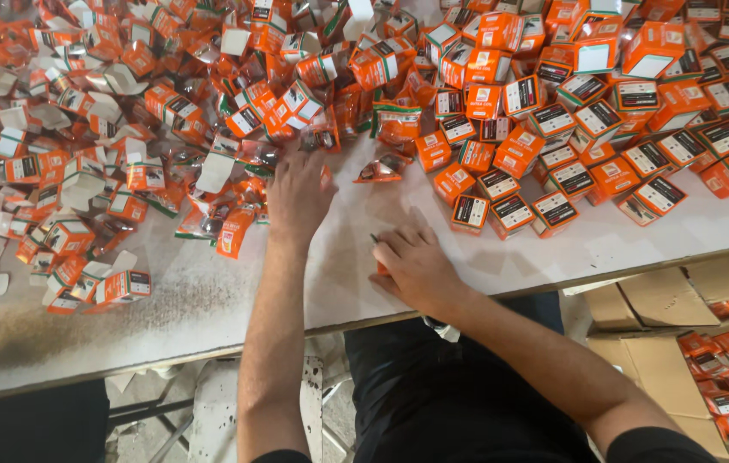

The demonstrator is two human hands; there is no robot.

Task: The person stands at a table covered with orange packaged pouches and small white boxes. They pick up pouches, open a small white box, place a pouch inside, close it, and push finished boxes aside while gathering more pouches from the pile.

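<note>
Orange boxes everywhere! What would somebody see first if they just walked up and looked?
First, the heap of small orange boxes covering the far part of the white table, closed ones at right, open flat ones at left. Then the person's left hand reaching into the pile's middle, and the right hand near the table's front edge.

A worn white table (pixel 210 300) fills the frame, strewn with small orange boxes (pixel 545 154) at upper right and open ones (pixel 81 171) at left.
</note>
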